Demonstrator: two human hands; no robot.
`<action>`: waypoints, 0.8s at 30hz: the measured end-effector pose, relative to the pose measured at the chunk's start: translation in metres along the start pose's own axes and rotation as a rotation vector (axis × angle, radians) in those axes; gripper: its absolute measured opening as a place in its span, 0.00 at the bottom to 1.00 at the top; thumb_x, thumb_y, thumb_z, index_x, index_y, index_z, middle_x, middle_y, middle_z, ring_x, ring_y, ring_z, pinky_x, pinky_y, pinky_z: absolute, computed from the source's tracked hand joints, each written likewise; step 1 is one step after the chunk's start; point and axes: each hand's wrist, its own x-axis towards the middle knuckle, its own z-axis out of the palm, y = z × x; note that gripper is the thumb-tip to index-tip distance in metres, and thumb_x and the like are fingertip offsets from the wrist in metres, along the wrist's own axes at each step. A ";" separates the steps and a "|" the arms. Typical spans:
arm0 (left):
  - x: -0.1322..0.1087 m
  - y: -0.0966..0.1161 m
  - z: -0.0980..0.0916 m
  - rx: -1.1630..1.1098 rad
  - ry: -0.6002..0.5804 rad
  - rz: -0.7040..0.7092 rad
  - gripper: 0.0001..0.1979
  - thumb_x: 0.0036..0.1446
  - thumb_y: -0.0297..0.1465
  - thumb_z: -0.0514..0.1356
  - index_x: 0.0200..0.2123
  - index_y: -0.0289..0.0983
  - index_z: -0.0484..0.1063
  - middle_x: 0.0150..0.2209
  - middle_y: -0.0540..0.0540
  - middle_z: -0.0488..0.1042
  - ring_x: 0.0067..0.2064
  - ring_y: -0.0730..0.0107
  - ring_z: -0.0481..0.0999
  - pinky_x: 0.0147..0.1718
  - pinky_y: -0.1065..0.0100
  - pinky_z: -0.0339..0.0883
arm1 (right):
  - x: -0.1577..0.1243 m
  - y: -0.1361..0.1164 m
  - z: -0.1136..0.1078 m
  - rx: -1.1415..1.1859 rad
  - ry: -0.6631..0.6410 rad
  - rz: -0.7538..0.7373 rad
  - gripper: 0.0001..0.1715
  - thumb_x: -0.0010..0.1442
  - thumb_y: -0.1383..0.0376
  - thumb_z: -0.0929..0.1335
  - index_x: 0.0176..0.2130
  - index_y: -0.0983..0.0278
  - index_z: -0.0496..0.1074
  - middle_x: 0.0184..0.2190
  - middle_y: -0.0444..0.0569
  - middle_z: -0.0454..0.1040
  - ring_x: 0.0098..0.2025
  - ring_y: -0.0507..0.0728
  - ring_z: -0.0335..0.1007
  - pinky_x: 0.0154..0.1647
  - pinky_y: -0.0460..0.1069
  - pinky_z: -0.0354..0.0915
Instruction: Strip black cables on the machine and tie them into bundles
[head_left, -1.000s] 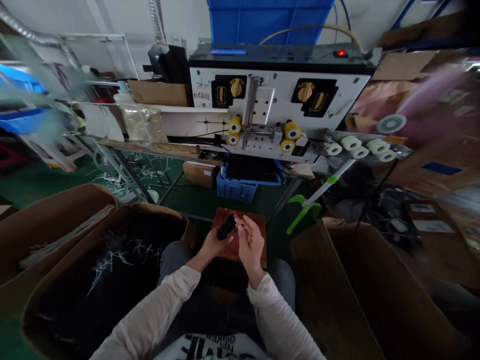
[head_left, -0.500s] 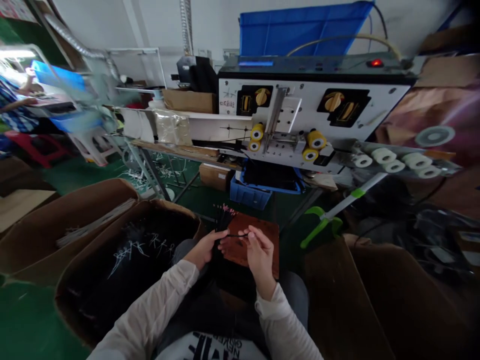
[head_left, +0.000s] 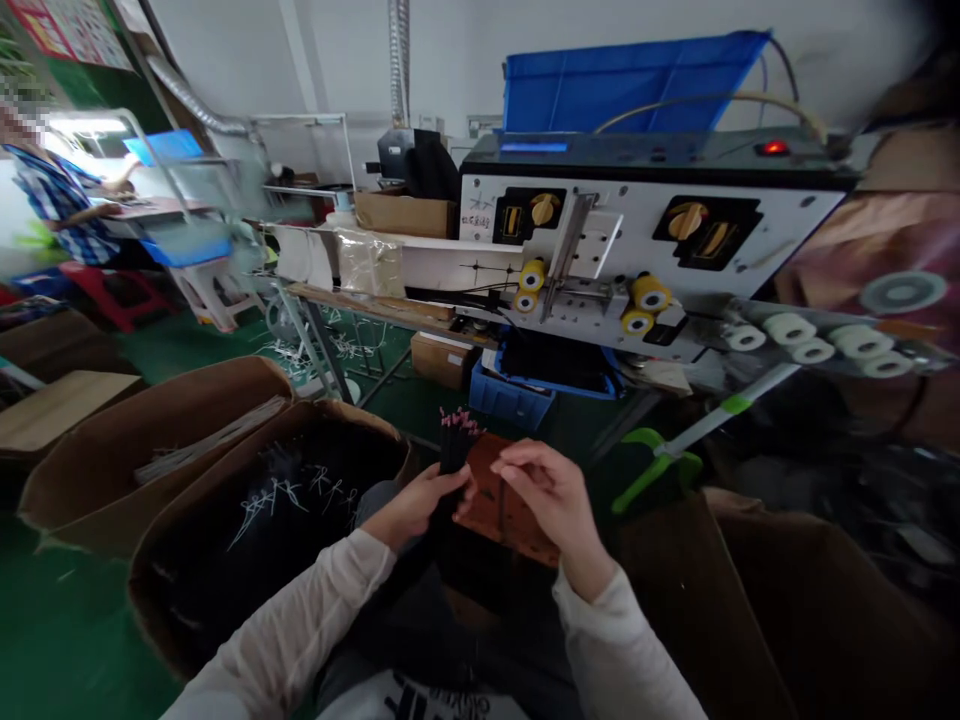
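Observation:
A bundle of black wires (head_left: 454, 445) with pink tips stands upright in my left hand (head_left: 420, 503), whose fingers are wrapped round it. To its right, my right hand (head_left: 546, 490) is raised over a reddish-brown board (head_left: 499, 500), thumb and forefinger close together. Whether something thin is between those fingertips is too small to tell. The lower part of the bundle is hidden behind my left hand and in shadow.
A wire machine (head_left: 585, 230) with yellow rollers stands ahead. Left is a carton of black wires tied with white (head_left: 187, 560), beside another open carton (head_left: 82, 470). An open carton (head_left: 690, 590) and a green-footed stand (head_left: 660, 465) are right. A person (head_left: 60, 205) sits far left.
My right hand has moved right, apart from my left hand. The dark strand stretched between the hands no longer shows. The bundle stands more upright, and the view has shifted slightly.

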 end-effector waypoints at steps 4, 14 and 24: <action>-0.009 -0.012 0.017 0.005 0.001 -0.071 0.18 0.45 0.43 0.65 0.30 0.34 0.68 0.22 0.48 0.70 0.24 0.71 0.71 0.25 0.68 0.66 | 0.012 0.023 0.018 -0.137 0.044 -0.056 0.05 0.58 0.62 0.68 0.34 0.61 0.73 0.33 0.48 0.74 0.38 0.54 0.71 0.41 0.51 0.68; -0.005 -0.027 0.026 0.203 0.059 0.069 0.19 0.49 0.44 0.63 0.29 0.36 0.61 0.17 0.58 0.57 0.18 0.82 0.56 0.18 0.75 0.52 | 0.003 0.017 -0.001 -0.324 0.050 -0.125 0.19 0.54 0.62 0.70 0.46 0.60 0.66 0.44 0.51 0.68 0.46 0.58 0.66 0.46 0.54 0.64; -0.002 -0.039 0.030 0.324 0.020 0.009 0.22 0.49 0.47 0.61 0.35 0.36 0.60 0.17 0.59 0.57 0.17 0.82 0.54 0.17 0.75 0.50 | 0.015 -0.005 -0.029 -0.636 -0.256 -0.224 0.03 0.58 0.65 0.66 0.36 0.62 0.70 0.36 0.49 0.71 0.42 0.56 0.65 0.45 0.53 0.63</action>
